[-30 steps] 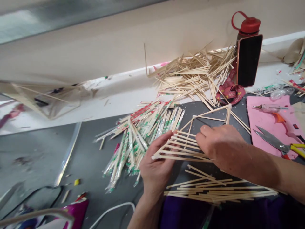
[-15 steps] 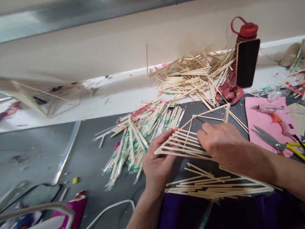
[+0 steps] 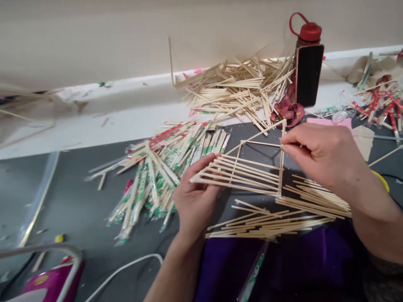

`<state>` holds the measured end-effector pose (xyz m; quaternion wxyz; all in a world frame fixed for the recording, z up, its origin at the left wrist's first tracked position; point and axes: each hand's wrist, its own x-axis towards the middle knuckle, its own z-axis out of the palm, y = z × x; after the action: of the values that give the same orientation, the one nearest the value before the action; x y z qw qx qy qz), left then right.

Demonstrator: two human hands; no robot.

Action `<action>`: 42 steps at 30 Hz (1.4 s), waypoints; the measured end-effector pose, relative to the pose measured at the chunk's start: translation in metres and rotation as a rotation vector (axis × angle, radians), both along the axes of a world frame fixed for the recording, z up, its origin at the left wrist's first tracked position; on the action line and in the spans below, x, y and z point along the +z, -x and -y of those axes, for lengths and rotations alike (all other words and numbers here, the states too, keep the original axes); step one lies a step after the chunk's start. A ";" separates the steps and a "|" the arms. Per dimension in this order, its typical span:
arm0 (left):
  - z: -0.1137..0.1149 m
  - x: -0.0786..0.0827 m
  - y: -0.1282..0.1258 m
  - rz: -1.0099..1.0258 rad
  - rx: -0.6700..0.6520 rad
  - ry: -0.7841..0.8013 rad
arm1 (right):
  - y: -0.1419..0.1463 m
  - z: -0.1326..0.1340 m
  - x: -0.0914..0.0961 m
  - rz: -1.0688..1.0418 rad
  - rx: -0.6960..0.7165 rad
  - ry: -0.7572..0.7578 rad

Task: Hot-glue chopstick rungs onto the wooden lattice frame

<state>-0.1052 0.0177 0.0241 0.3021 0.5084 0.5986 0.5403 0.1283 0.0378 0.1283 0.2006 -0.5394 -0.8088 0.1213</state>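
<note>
A frame of glued bamboo sticks (image 3: pixel 242 172) is held just above the grey table (image 3: pixel 72 209). My left hand (image 3: pixel 193 201) grips its left end, fingers wrapped round the lower rungs. At the frame's right side my right hand (image 3: pixel 324 153) pinches the top of the upright stick. Loose bare sticks (image 3: pixel 267 222) lie in a flat bundle in front of the frame, near the table's edge.
Wrapped chopsticks (image 3: pixel 157 172) lie heaped to the left, bare sticks (image 3: pixel 236 90) piled at the back. A phone (image 3: pixel 309 75) leans on a red-capped bottle (image 3: pixel 307 31). A pink mat (image 3: pixel 327 122) is behind my right hand. A pink object (image 3: pixel 47 281) and white cable (image 3: pixel 122 270) sit front left.
My right hand lifted off the rungs and moved right to pinch the frame's upright stick. The view shifted, so everything slid left. My left hand kept its grip.
</note>
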 end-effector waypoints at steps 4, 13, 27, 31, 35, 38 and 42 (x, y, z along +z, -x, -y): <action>-0.001 0.001 -0.001 0.021 -0.025 -0.047 | -0.012 0.017 -0.034 -0.221 -0.193 0.115; -0.004 -0.008 -0.001 0.070 -0.092 -0.063 | 0.002 0.034 -0.093 -0.888 -0.381 0.522; -0.007 -0.013 0.003 0.057 -0.124 -0.071 | -0.001 0.035 -0.099 -1.089 -0.348 0.709; -0.006 -0.013 0.002 0.049 -0.111 -0.089 | 0.002 0.034 -0.100 -1.108 -0.365 0.748; -0.005 -0.011 0.000 0.076 -0.095 -0.072 | 0.003 0.033 -0.101 -1.125 -0.380 0.782; -0.005 -0.010 -0.002 0.096 -0.096 -0.062 | 0.003 0.033 -0.102 -1.123 -0.379 0.799; -0.005 -0.009 -0.002 0.103 -0.096 -0.073 | 0.003 0.034 -0.103 -1.091 -0.360 0.780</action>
<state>-0.1036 0.0225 0.0148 0.3392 0.5187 0.5372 0.5721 0.1250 0.0043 0.0252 0.3871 -0.5599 -0.3877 0.6216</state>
